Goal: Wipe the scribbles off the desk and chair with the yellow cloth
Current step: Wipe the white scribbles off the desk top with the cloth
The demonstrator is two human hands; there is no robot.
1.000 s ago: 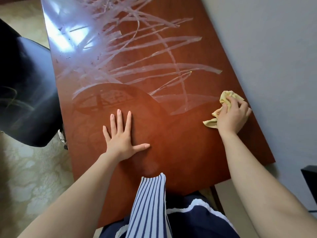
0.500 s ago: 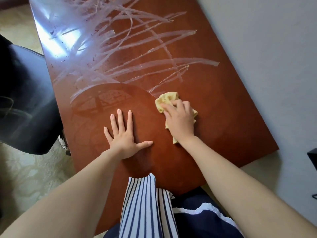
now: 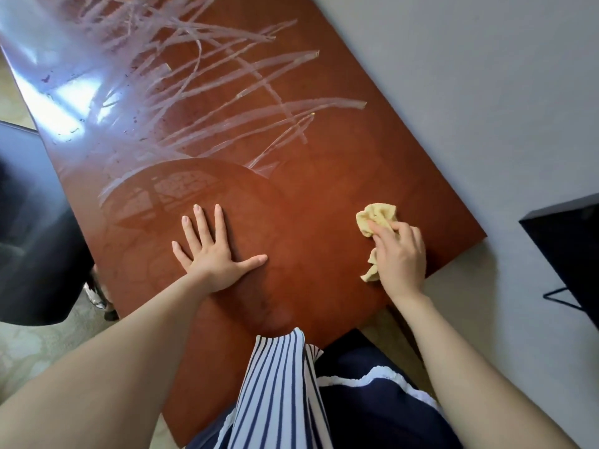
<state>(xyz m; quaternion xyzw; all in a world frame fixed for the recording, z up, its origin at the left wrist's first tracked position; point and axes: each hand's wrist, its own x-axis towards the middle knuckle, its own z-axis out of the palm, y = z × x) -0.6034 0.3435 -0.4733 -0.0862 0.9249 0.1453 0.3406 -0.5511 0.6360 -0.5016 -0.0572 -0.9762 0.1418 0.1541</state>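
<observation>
A glossy red-brown desk fills the middle of the view. Pale scribbles cross its far half; the near half shows bare wood. My right hand grips a crumpled yellow cloth and presses it on the desk near the right edge. My left hand lies flat on the desk with fingers spread, holding nothing. A black chair stands at the left edge of the desk; any marks on it cannot be made out.
A grey wall runs along the desk's right side. A black object with a thin wire sits at the far right. Pale patterned floor shows at the lower left. My striped top and dark skirt hang at the desk's near edge.
My right hand swept the cloth from the right edge to the desk's middle, then back toward the right edge. The left hand stayed flat in place.
</observation>
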